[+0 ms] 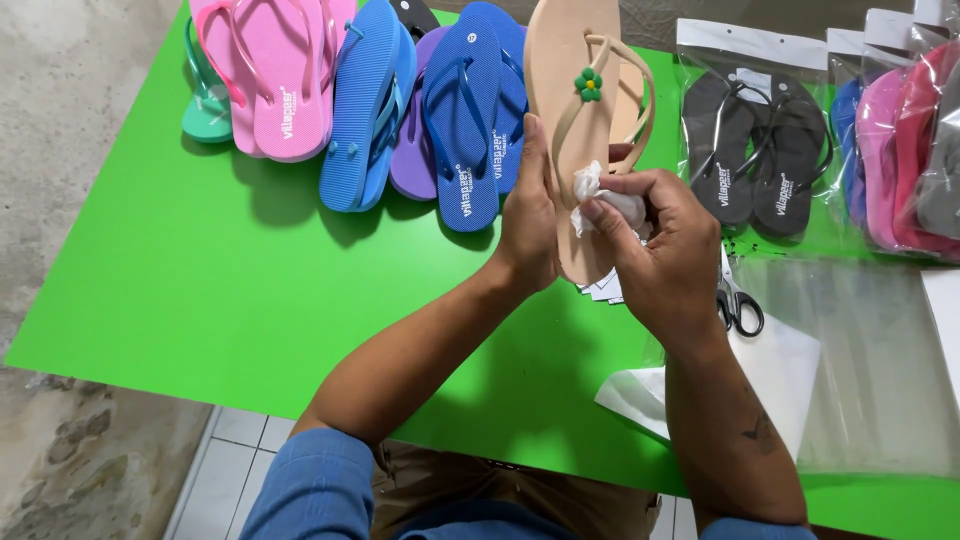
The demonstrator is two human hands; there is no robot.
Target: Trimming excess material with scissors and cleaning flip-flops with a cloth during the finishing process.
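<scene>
Head view: beige rubber flip-flop with a green flower stud held up over the green table, long axis pointing away.

Left hand clamped along its left edge; right hand just beside, fingers pinching a crumpled white tissue wad against the heel end.

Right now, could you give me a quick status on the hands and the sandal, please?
Left hand steadies beige sandal. Right hand presses white cloth on it. Scissors close by.
</scene>
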